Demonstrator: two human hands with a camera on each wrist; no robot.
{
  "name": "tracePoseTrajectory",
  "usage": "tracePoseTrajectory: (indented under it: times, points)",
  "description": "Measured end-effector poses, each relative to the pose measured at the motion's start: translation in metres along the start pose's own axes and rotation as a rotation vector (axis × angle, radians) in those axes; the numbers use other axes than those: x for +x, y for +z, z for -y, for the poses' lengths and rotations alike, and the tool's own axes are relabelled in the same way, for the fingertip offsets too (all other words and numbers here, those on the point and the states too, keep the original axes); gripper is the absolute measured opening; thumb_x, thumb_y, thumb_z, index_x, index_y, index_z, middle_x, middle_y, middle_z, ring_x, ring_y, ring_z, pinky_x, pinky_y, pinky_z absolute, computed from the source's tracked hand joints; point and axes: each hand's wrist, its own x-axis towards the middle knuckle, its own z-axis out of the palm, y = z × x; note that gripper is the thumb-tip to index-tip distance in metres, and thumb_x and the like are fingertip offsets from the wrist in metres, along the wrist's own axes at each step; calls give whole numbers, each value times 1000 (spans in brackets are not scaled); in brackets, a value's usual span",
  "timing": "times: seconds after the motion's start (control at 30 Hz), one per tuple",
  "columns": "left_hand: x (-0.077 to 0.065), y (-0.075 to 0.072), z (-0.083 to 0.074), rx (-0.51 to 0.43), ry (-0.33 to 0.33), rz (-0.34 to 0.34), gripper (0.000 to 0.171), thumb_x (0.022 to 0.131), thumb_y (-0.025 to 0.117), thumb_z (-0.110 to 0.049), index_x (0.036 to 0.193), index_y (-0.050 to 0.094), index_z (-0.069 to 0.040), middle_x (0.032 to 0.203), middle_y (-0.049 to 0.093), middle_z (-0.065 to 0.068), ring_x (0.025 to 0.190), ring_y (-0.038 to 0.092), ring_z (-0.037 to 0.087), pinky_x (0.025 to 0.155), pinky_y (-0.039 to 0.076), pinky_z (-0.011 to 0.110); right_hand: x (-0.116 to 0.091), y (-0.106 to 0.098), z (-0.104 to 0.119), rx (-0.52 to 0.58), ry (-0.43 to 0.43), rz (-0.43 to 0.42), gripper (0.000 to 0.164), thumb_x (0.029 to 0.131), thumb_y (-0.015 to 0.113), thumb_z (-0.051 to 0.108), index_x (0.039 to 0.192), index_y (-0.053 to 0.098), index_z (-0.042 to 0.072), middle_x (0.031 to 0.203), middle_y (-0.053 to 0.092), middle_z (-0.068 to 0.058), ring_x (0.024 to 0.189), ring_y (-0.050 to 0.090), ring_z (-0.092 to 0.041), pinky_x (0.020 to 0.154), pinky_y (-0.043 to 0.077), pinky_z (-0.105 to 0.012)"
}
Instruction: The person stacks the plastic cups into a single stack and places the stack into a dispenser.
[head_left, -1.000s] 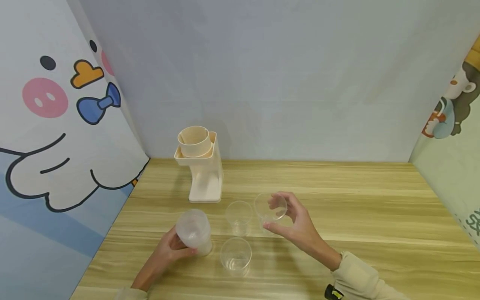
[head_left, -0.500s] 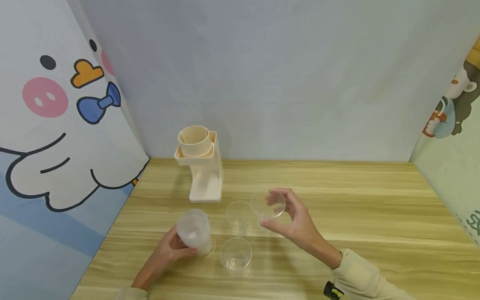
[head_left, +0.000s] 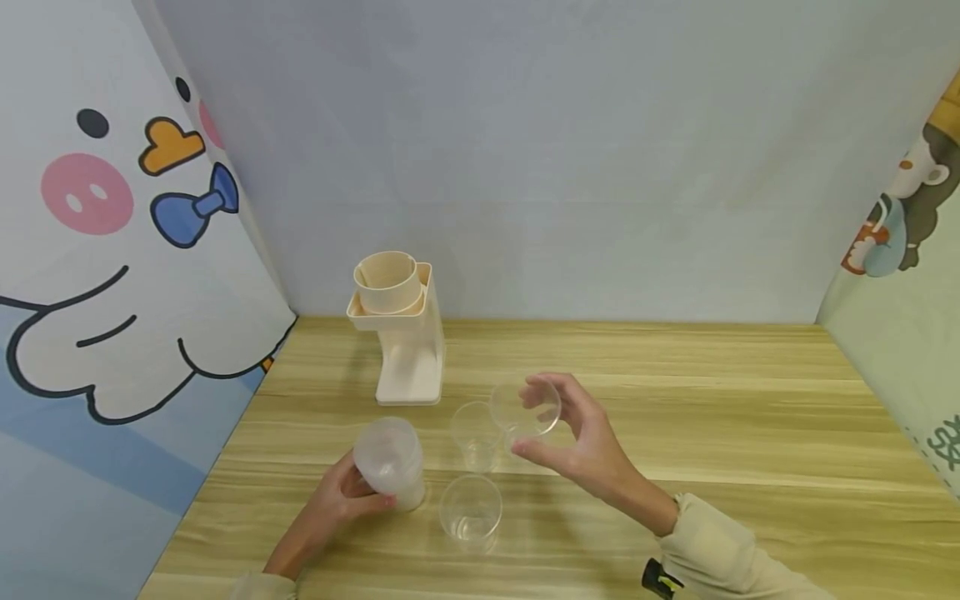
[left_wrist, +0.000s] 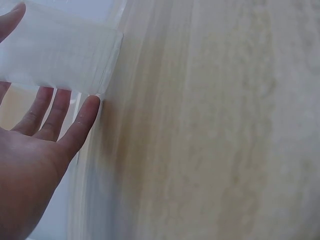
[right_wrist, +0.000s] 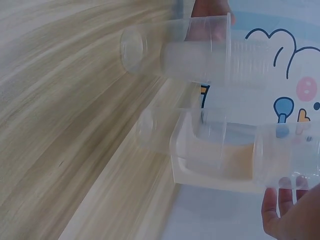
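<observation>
My left hand (head_left: 330, 507) holds a stack of nested clear plastic cups (head_left: 390, 458), with the thumb at its near side. In the left wrist view, the fingers (left_wrist: 80, 125) lie along the stack's underside in the picture, by its base. My right hand (head_left: 592, 442) grips a single clear plastic cup (head_left: 517, 423) between thumb and fingers, raised over the table. Two more clear cups stand upright between the hands: a near cup (head_left: 471, 510) and a far cup (head_left: 472, 437). The held cup's rim overlaps the far cup in the head view.
A cream stand (head_left: 408, 367) with a round collar (head_left: 387, 283) on top is at the back, left of centre. The wood-grain table (head_left: 712, 400) meets a pale backdrop (head_left: 600, 167) behind. Printed cartoon panels flank both sides.
My right hand has moved slightly left and away from me with its cup, which now overlaps the far standing cup. The left hand and its stack have stayed in place.
</observation>
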Motion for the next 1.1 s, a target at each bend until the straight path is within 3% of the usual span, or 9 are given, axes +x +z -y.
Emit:
tracePoseTrajectory:
  times: [0.2,0.6,1.1]
  points:
    - [0,1,-2,-10,0,6,75,78,76,-7,142,36,-10,133,48,16,118,51,29,93,44,39,4,4,3,-11,-1,16,67,72,80,-1,130,47,8,113,57,-19,105,54,-33,84,47,-40]
    - [-2,1,-2,-29,4,13,78,78,76,-5,144,34,-9,134,46,17,117,52,26,92,45,34,9,11,8,-17,-30,51,67,72,80,3,131,48,5,113,57,-18,104,54,-34,85,48,-40]
    - [-3,0,-3,-5,23,18,75,79,75,-6,142,36,-10,134,47,15,118,51,23,93,44,36,19,20,10,31,4,103,65,74,79,3,131,47,4,117,59,-14,108,55,-32,92,45,-46]
